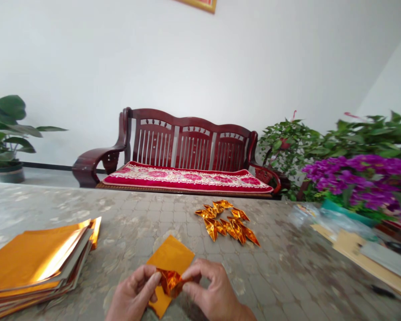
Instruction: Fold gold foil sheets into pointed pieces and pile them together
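Observation:
Between my two hands is a small folded gold foil paper piece (171,281), its middle creased and opened out. My left hand (135,292) pinches its left tip between thumb and fingers. The right tip is pinched in the same way by my right hand (212,287). Beneath it a flat gold foil sheet (171,255) lies slantwise on the table, partly covered by the folded piece and my fingers. Beyond my right hand, several finished-looking folded gold foil pieces (232,227) with pointed ends lie in a loose cluster.
A thick stack of gold foil sheets (30,258) lies at left on the patterned table cover (133,223). At right are purple flowers (364,180), clear plastic wrap (347,225) and cardboard (354,245). Past the table stands a dark wooden bench (190,142).

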`<action>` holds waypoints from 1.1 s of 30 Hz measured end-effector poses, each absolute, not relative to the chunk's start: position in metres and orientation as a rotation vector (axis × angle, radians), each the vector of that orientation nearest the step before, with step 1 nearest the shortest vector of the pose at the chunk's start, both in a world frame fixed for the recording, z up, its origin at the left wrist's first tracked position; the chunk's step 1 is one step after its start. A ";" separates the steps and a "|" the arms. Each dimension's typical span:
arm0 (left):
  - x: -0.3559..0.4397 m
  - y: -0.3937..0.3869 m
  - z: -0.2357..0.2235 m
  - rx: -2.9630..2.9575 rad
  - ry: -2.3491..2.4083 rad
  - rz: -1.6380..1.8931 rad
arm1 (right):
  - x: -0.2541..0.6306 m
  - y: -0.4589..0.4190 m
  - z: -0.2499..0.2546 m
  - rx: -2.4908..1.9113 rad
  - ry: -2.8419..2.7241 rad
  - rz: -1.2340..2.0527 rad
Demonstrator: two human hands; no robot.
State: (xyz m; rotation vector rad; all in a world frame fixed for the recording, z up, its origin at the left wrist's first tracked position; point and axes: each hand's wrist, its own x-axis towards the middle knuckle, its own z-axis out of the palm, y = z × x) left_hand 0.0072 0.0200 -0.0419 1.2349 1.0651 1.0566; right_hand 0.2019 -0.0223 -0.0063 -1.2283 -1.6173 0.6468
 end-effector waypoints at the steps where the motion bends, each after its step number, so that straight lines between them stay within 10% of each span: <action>1: 0.007 0.020 -0.043 1.237 1.066 1.055 | 0.202 -0.023 -0.006 -1.237 -1.612 0.651; 33: -0.003 0.028 -0.054 1.480 1.153 1.054 | 0.220 -0.011 -0.016 -1.274 -1.589 0.467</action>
